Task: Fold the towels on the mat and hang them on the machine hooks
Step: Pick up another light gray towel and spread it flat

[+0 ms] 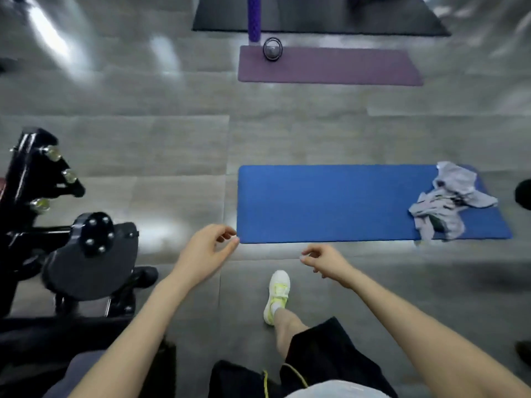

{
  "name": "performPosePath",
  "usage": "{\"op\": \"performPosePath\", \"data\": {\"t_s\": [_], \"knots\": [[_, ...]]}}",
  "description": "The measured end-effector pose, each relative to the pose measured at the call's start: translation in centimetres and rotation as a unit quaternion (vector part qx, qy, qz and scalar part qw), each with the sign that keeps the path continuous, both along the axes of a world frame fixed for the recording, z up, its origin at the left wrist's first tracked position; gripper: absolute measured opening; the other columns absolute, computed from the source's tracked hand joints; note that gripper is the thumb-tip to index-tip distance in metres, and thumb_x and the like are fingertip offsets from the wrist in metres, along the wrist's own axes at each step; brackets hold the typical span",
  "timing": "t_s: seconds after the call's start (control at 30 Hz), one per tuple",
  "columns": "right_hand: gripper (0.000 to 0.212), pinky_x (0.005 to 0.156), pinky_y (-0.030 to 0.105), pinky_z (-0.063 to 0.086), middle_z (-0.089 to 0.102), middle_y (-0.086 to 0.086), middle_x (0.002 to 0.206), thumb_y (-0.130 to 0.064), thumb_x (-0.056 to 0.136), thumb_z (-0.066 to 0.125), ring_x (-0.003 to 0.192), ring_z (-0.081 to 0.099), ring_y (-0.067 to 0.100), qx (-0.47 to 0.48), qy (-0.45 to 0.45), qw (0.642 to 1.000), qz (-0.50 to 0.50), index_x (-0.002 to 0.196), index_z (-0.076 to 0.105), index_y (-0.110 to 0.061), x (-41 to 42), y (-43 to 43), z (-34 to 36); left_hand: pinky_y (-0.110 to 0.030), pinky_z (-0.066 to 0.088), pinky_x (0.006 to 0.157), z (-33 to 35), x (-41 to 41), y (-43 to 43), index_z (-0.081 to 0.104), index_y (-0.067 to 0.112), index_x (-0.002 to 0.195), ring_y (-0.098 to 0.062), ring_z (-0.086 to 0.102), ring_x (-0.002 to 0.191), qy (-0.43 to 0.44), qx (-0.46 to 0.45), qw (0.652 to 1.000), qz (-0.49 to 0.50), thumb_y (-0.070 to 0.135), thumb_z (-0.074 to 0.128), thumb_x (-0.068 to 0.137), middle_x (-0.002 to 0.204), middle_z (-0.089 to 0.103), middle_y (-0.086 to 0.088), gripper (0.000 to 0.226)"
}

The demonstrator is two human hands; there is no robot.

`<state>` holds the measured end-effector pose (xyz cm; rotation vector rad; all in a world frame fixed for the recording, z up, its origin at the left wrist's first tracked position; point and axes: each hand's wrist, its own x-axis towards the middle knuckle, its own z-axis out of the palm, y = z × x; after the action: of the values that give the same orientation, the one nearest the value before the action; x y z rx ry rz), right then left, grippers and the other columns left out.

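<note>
A blue mat (330,202) lies on the grey floor ahead of me. At its right end sits a crumpled heap of grey towels (449,201). The black gym machine (86,251) stands at the left, with three metal-tipped hooks (54,178) on its upright post. My left hand (205,248) hovers by the mat's near left corner, fingers loosely curled and holding nothing. My right hand (323,261) hangs just in front of the mat's near edge, also empty with fingers apart.
A purple mat (344,67) with a small round weight (272,49) lies further off, and a purple roller (254,18) rests on a dark mat (359,18) beyond. My foot in a white shoe (277,294) stands on the floor below the hands.
</note>
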<state>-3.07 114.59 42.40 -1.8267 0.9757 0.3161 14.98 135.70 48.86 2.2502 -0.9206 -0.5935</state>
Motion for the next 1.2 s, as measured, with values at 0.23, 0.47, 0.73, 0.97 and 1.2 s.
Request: {"op": "performPosePath", "data": {"t_s": [0.23, 0.47, 0.73, 0.97, 1.2], "knots": [[0.022, 0.05, 0.02, 0.039, 0.064, 0.001, 0.1, -0.03, 0.089, 0.06, 0.069, 0.056, 0.013, 0.009, -0.018, 0.992, -0.125, 0.105, 0.063, -0.015, 5.2, -13.8, -0.1, -0.018, 0.045, 0.075, 1.9, 9.7, -14.3, 0.064, 0.021, 0.097, -0.008, 0.059, 0.089, 0.011, 0.016, 1.0, -0.005, 0.027, 0.057, 0.091, 0.094, 0.063, 0.008, 0.01], [0.015, 0.054, 0.023, 0.04, 0.063, 0.0, 0.093, -0.029, 0.091, 0.059, 0.067, 0.056, 0.014, 0.008, -0.024, 0.974, -0.224, 0.097, 0.063, -0.016, 12.1, -22.6, -0.4, -0.022, 0.046, 0.076, 2.9, 19.9, -25.2, 0.064, 0.019, 0.093, -0.01, 0.059, 0.087, 0.026, 0.02, 0.999, -0.04, 0.02, 0.058, 0.09, 0.092, 0.063, 0.007, 0.007], [0.015, 0.051, 0.025, 0.04, 0.063, 0.003, 0.09, -0.027, 0.091, 0.059, 0.066, 0.053, 0.015, 0.006, -0.015, 0.956, -0.293, 0.095, 0.064, -0.013, 26.4, -31.7, -3.0, -0.007, 0.038, 0.068, 1.5, 39.1, -36.9, 0.064, 0.024, 0.094, -0.003, 0.059, 0.083, 0.005, 0.019, 0.995, -0.102, 0.023, 0.061, 0.089, 0.088, 0.063, 0.01, 0.006], [0.015, 0.047, 0.027, 0.036, 0.059, 0.006, 0.084, -0.024, 0.092, 0.059, 0.06, 0.049, 0.018, 0.027, 0.016, 0.894, -0.447, 0.095, 0.063, -0.01, 38.8, -36.2, -4.4, -0.005, 0.039, 0.067, 4.7, 56.1, -51.8, 0.063, 0.025, 0.092, 0.002, 0.058, 0.081, 0.006, 0.001, 0.974, -0.228, 0.023, 0.059, 0.09, 0.083, 0.062, 0.018, 0.004], [0.016, 0.046, 0.027, 0.033, 0.056, 0.008, 0.075, -0.019, 0.092, 0.059, 0.057, 0.046, 0.019, 0.027, 0.02, 0.804, -0.593, 0.096, 0.063, -0.004, 44.7, -40.7, -3.3, -0.002, 0.039, 0.063, 4.0, 64.4, -65.9, 0.063, 0.022, 0.091, 0.005, 0.055, 0.074, -0.003, 0.025, 0.938, -0.346, 0.023, 0.06, 0.09, 0.082, 0.061, 0.013, 0.003]]}}
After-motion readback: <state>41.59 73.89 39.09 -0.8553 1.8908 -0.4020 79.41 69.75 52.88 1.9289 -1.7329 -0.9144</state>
